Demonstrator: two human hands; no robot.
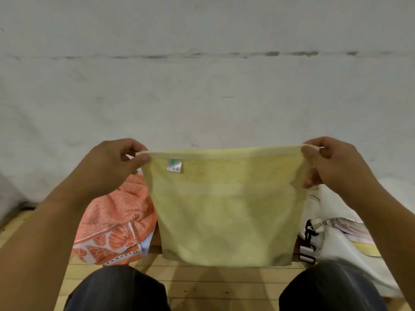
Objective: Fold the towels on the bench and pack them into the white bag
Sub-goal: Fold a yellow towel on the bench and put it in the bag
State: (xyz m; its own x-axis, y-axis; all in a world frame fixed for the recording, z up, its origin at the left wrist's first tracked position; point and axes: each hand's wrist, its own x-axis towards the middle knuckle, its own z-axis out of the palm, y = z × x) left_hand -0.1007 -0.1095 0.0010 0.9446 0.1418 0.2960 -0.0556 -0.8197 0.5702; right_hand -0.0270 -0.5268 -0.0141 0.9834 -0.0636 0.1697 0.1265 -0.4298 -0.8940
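Observation:
A pale yellow towel (224, 207) hangs stretched in the air above the bench, a small label near its top left. My left hand (116, 167) pinches its top left corner and my right hand (330, 162) pinches its top right corner. An orange towel with a leaf pattern (114, 223) lies crumpled on the bench at the left, partly behind the yellow one. The white bag (341, 241) sits at the right with its zip open and folded pale cloth inside.
The wooden bench (202, 281) runs under everything, against a white wall (202, 86). My two knees in dark trousers (116, 290) fill the bottom edge. A black clip and strap (308, 239) hang on the bag's left side.

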